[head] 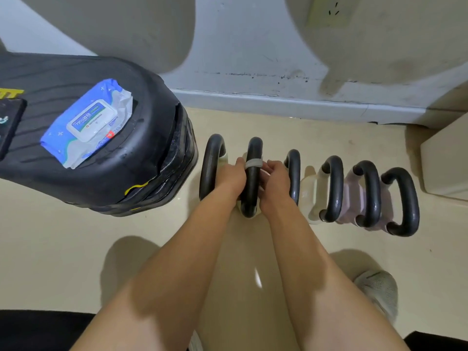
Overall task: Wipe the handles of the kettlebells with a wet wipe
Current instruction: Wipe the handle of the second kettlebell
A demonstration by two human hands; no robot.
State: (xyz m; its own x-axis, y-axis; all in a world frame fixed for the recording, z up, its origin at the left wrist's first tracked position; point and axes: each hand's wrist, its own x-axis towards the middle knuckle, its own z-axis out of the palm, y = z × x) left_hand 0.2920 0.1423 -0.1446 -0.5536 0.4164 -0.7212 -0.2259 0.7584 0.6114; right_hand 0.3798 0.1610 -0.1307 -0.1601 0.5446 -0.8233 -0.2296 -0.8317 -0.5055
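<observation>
Several kettlebells with black loop handles stand in a row on the floor by the wall. A white wet wipe (254, 163) is wrapped as a band around the second handle from the left (250, 191). My left hand (231, 176) grips the wipe on the handle's left side. On the right side, my right hand (274, 177) pinches the other end of the wipe. The first handle (210, 168) stands just left of my left hand, the third handle (293, 176) just right of my right hand. Pale and lilac kettlebell bodies (352, 196) show further right.
A black padded bench (141, 158) stands at the left, carrying a blue pack of wet wipes (87, 125). A beige box (445, 160) sits at the far right. The wall's skirting (278, 102) runs behind the row. My shoe (377, 290) rests on the floor at lower right.
</observation>
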